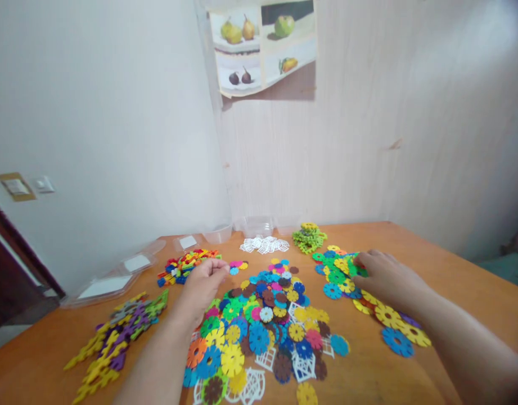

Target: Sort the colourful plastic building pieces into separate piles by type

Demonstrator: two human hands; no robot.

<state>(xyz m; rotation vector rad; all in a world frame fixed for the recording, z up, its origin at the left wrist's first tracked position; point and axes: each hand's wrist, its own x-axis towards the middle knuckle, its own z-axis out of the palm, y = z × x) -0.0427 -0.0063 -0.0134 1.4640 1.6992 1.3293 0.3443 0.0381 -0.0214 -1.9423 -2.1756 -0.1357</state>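
My left hand point(206, 281) is closed in a pinch above the table, beside a few small pink, blue and yellow discs point(238, 265); what its fingertips hold, if anything, I cannot make out. At the right, my right hand point(381, 273) has its fingers and thumb around a green notched disc point(356, 266), at the edge of a group of large notched discs point(337, 275). Between my arms spreads a mixed heap of notched plastic discs point(259, 337) in many colours. White window-shaped lattice pieces point(304, 365) lie among them.
Yellow, purple and green jagged strips point(119, 337) lie at the left. Behind are red, yellow and blue pieces point(187, 264), white lattice pieces point(265, 244) and a green pile point(309, 239). Clear plastic containers point(259, 226) and lids point(107, 286) line the back and left of the wooden table point(465, 270).
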